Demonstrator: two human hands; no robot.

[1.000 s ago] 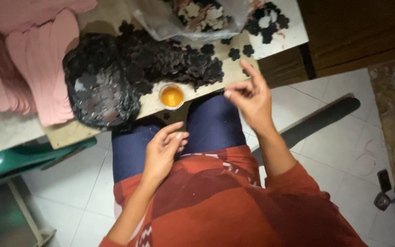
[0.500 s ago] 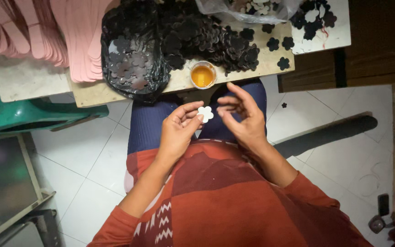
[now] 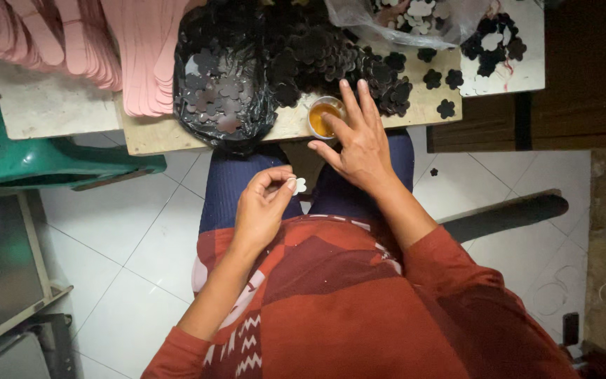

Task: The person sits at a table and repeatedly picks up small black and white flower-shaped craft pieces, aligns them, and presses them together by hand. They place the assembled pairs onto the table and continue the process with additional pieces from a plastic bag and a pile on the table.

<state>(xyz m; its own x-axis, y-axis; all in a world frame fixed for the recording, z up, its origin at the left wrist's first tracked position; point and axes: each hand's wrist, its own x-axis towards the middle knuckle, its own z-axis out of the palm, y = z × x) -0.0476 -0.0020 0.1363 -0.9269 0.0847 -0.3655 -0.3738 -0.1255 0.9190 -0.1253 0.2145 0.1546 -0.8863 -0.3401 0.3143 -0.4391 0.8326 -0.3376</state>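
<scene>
My left hand (image 3: 264,207) pinches a small white flower-shaped cutout (image 3: 299,185) between thumb and fingers, above my lap. My right hand (image 3: 355,140) stretches forward with fingers spread, its index fingertip at the small round cup of orange glue (image 3: 322,116) on the board's front edge. Behind the cup lies a heap of dark flower-shaped cutouts (image 3: 331,52), some spilling from a black plastic bag (image 3: 222,91).
Pink shoe-sole shaped sheets (image 3: 106,49) are stacked at the back left on the wooden board (image 3: 429,105). A clear plastic bag (image 3: 415,17) with more cutouts sits at the back right. A green plastic chair (image 3: 29,165) stands to my left, over white floor tiles.
My right hand has left the white cutout and reached forward to the glue cup. The left hand keeps the cutout and has dropped a little lower.
</scene>
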